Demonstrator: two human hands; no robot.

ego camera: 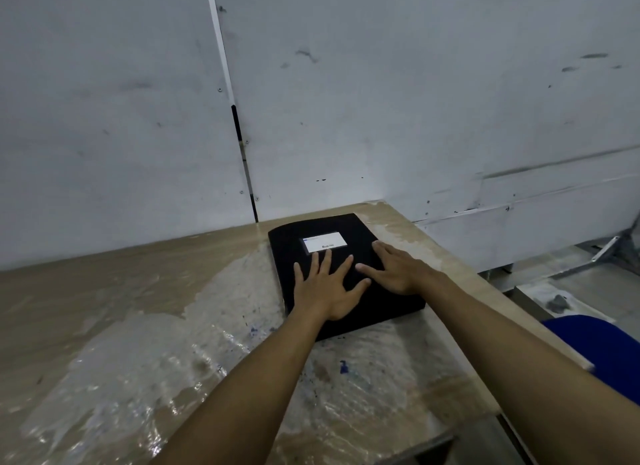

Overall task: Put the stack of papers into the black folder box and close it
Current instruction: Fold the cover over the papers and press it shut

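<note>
Lying flat and closed toward the far right of the table [138,291], the black folder box [322,232] is matte, round-cornered, with a white label [325,241]. Left hand [327,288] and right hand [398,270] rest spread flat on its lid, gripping nothing. Wrinkled glossy plastic film covers the tabletop.

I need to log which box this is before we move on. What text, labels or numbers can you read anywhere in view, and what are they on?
White label on the lid of the black folder box: small print at its top left and a dark word along its bottom edge, both too blurred to read.
Table, wall, blue object: no text visible.
Both hands, left hand and right hand, lie flat below the label, not covering it.
</note>
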